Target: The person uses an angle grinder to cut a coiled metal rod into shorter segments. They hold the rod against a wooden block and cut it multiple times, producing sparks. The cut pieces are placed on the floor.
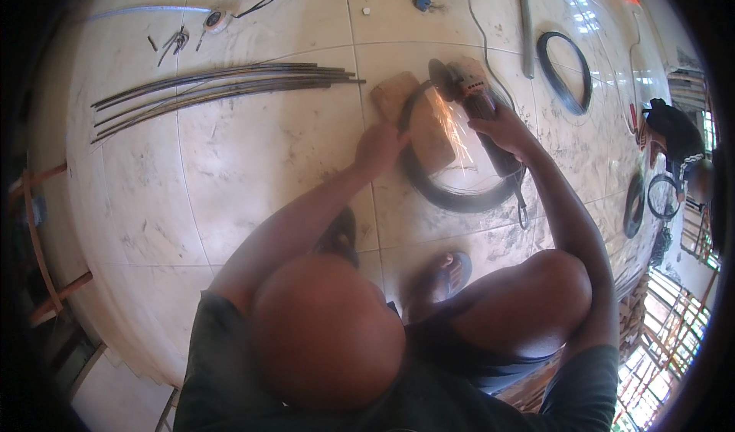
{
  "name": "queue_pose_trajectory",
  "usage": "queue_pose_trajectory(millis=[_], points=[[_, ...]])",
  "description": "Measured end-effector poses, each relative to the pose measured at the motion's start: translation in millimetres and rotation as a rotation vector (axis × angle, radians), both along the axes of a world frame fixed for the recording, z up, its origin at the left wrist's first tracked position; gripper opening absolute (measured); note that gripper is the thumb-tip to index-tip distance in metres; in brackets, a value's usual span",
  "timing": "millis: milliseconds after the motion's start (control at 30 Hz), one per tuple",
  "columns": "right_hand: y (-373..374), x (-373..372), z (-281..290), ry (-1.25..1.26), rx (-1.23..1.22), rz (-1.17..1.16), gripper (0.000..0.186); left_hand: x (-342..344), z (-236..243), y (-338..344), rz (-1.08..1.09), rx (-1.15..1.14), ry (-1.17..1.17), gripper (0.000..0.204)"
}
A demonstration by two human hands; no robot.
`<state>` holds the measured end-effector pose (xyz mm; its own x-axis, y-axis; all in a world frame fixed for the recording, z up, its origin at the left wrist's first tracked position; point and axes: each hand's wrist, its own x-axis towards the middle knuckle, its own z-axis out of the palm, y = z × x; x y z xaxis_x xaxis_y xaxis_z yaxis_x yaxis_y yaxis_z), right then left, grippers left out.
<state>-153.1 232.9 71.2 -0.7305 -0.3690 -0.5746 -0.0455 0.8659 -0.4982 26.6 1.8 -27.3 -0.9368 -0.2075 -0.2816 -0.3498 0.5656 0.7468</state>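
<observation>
Coil (453, 198) right of left hand (380, 149), whose fingers clamp its left rim. Right hand (501, 130): fingers clamped round grinder (481, 104), long axis far-left to near-right; disc (441, 78) at coil's far rim.

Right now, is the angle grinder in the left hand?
No, the right hand grips the angle grinder, while the left hand is at the black coil.

Large cream floor tiles (260, 172), smudged with dark scuffs and divided by thin joints, fill the room. Bright daylight shows through latticed windows (666, 332) at lower right; glossy reflections (582, 11) gleam at upper right.
</observation>
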Motion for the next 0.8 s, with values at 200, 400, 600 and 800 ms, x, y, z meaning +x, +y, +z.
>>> queue_pose_trajectory(millis=[200, 400, 600, 800], points=[[-9, 11, 18, 0.005, 0.015, -0.005, 0.062, 2, -6, -1, -0.007, -0.036, 0.016, 0.056], [-8, 4, 9, -0.044, -0.04, -0.027, 0.063, 0, 0, 0, 0.008, 0.0, -0.003, 0.055], [-8, 4, 2, 0.063, -0.028, 0.009, 0.064, 2, -6, 1, 0.028, -0.037, 0.046, 0.055], [-4, 4, 5, 0.023, -0.006, 0.006, 0.06, 1, 0, 1, 0.015, -0.011, 0.052, 0.055]])
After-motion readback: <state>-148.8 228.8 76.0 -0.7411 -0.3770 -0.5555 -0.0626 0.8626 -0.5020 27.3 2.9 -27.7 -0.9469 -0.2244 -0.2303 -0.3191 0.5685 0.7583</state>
